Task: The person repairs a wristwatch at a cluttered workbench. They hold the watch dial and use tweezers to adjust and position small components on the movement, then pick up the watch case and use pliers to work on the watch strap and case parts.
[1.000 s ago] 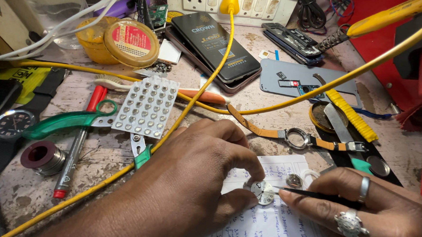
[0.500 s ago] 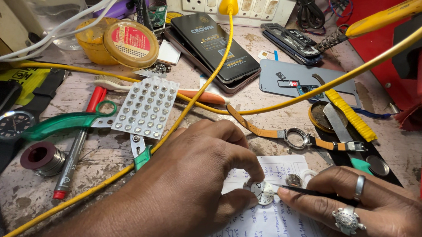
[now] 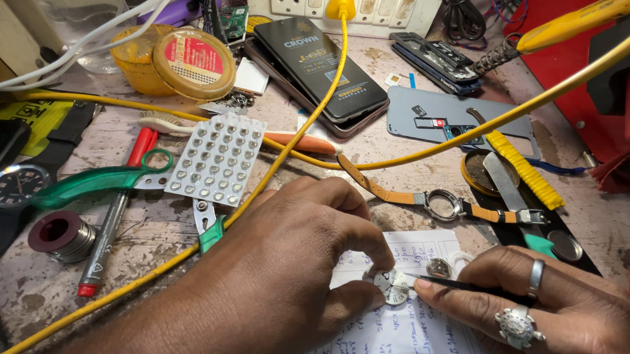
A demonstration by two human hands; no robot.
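Head view: our left hand (image 3: 290, 268) pinches small round watch movement (image 3: 395, 285) between thumb and forefinger, steadying it on handwritten paper (image 3: 421, 337). Our right hand (image 3: 543, 314), fingers pressed together, grips thin dark tool (image 3: 466, 285), tip touching movement's edge. We judge step: fine work on movement, mid-way. Next move calls for steady pinch, light tool pressure, no slip. Empty watch case on tan strap (image 3: 445, 204) lies just beyond paper; battery card (image 3: 217, 158) well left.
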